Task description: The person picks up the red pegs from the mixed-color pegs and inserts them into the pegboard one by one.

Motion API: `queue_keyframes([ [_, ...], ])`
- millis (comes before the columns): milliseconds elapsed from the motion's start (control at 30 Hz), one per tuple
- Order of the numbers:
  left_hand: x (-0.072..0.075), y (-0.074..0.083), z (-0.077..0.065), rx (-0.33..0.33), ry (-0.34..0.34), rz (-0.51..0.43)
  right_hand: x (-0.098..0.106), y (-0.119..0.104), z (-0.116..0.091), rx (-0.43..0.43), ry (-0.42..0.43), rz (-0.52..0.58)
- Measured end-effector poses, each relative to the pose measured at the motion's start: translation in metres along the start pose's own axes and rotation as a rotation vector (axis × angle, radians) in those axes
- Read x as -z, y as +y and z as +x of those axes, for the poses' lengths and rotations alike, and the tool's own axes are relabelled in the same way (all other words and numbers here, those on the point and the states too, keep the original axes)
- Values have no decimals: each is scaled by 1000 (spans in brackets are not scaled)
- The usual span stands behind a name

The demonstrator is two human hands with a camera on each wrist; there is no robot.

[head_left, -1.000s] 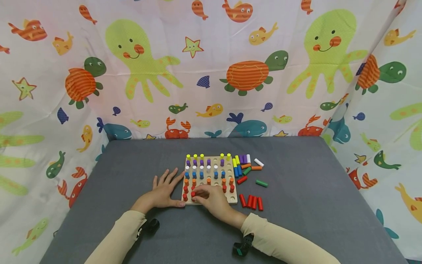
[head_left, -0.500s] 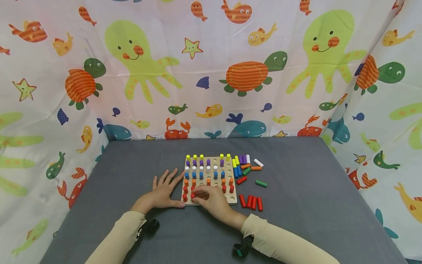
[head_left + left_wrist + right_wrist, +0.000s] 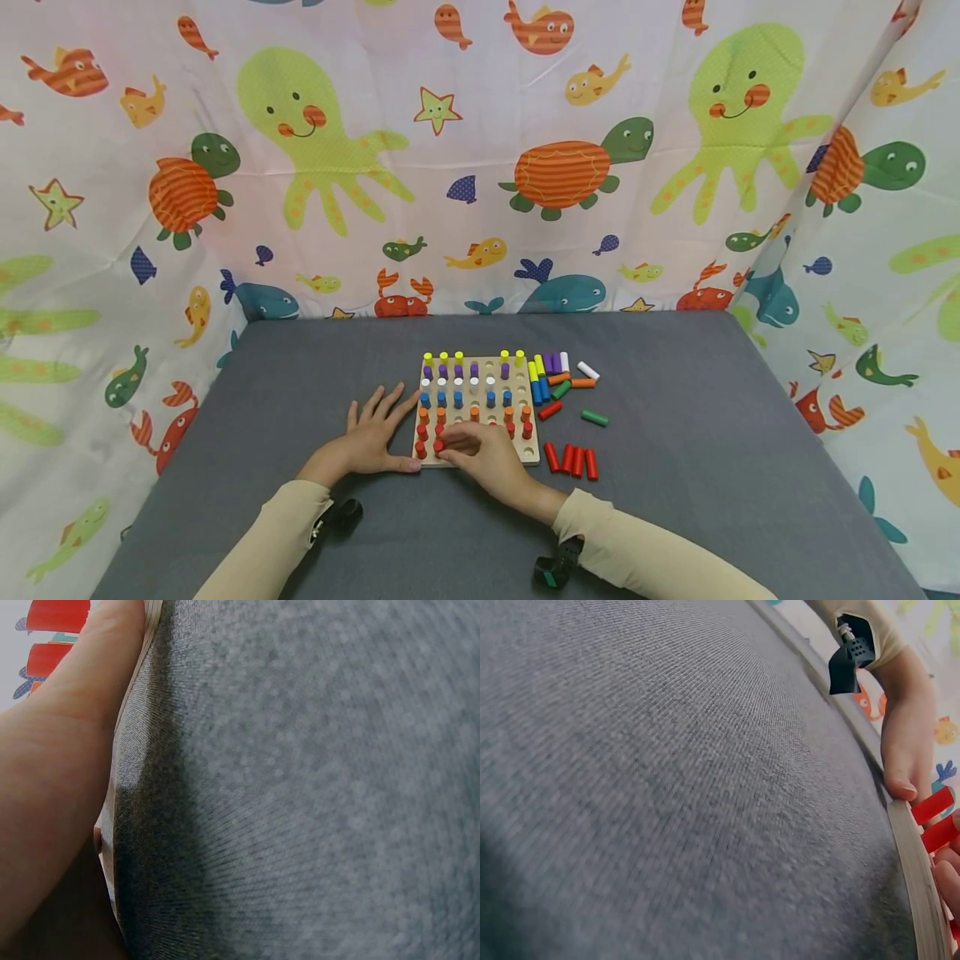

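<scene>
A wooden pegboard [image 3: 533, 442] lies on the grey table, with rows of yellow, purple, white, blue, orange and red pegs standing in its holes. My right hand [image 3: 491, 462] reaches over the board's front and pinches a red peg [image 3: 438, 447] between thumb and finger, in the front row, second from the left. That peg stands upright at its hole; its lower end is hard to make out. At the board's left edge my left hand [image 3: 367, 442] lies flat with fingers spread, thumb touching the front left corner. Part of the red rows is hidden behind my right hand.
Right of the board lie loose pegs: several red ones [image 3: 577, 462], a green one [image 3: 595, 417], an orange one [image 3: 583, 383], a white one [image 3: 588, 370], and blue, yellow and purple ones beside the edge. A patterned curtain [image 3: 465, 233] hangs behind the table [image 3: 675, 417].
Almost nothing differs: my right hand keeps its pinch on the red peg, and its wrist has shifted slightly to the right. My left hand stays put.
</scene>
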State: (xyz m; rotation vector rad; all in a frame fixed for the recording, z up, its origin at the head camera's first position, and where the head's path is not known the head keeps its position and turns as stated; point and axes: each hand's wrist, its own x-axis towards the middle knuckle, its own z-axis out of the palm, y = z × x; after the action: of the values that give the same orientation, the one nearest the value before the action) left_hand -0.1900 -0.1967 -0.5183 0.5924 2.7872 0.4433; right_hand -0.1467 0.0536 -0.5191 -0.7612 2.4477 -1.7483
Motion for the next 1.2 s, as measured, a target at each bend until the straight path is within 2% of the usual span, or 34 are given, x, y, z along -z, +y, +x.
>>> queue_keyframes([
  [267, -1, -2, 0, -2, -3, -7, 18, -6, -3, -62, -2, -27],
  [367, -1, -1, 0, 3, -5, -1, 28, -9, -4, -88, -26, 8],
  [633, 1, 1, -1, 0, -3, -6, 70, -19, -7, -98, -70, 54],
  [800, 1, 0, -1, -1, -10, -7, 102, -22, -6, -133, -61, 8],
  [1000, 1, 0, -1, 0, -10, -5, 136, -10, -2, -108, -32, -60],
  [1200, 2, 1, -1, -2, -13, -5, 157, 12, 0, -146, -35, -107],
])
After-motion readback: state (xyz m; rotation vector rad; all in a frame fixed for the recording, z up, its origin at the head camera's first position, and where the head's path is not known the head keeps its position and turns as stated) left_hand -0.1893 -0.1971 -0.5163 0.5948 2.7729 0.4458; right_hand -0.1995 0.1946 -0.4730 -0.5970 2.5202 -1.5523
